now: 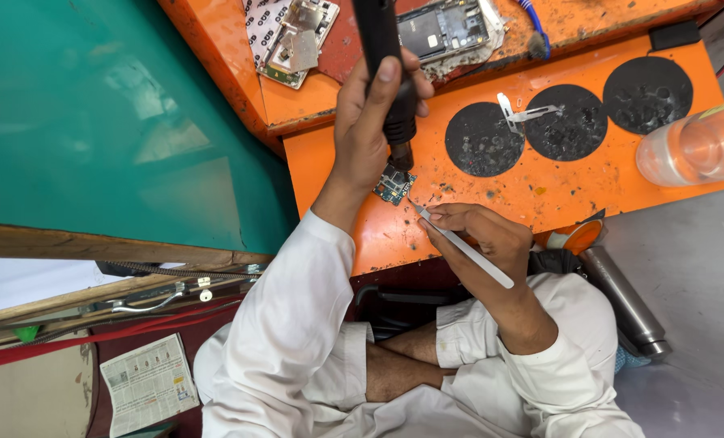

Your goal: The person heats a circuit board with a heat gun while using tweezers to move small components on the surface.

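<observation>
- Left hand [370,122], centre of frame, is closed tight around a black hot-air tool [386,65], thumb along the barrel, nozzle pointing straight down.
- Small circuit board [394,184] lies flat on the orange bench [540,191], right under the nozzle, near the bench's lower-left edge.
- Right hand [479,235], just lower right of the board, pinches grey tweezers [459,242] pen-style; tips sit at the board's lower-right corner, touching or nearly so, can't tell which.
- To do it well, as judged: nozzle stays vertical just above the board, tweezers pin the board by the edge, wrists braced on the bench.
- Risk: the board is near the bench edge and could slide off if nudged.
- Three black round pads [573,122] sit right of centre; a second pair of tweezers [520,113] lies across them, clear of the work.
- Clear bottle [694,146] lies at far right, well apart.
- Opened phone [447,28] and metal frame parts [297,40] sit on the upper shelf behind the tool.
- Steel flask [625,304] stands lower right, beside the person's knee.
- Nothing blocks the board itself.
</observation>
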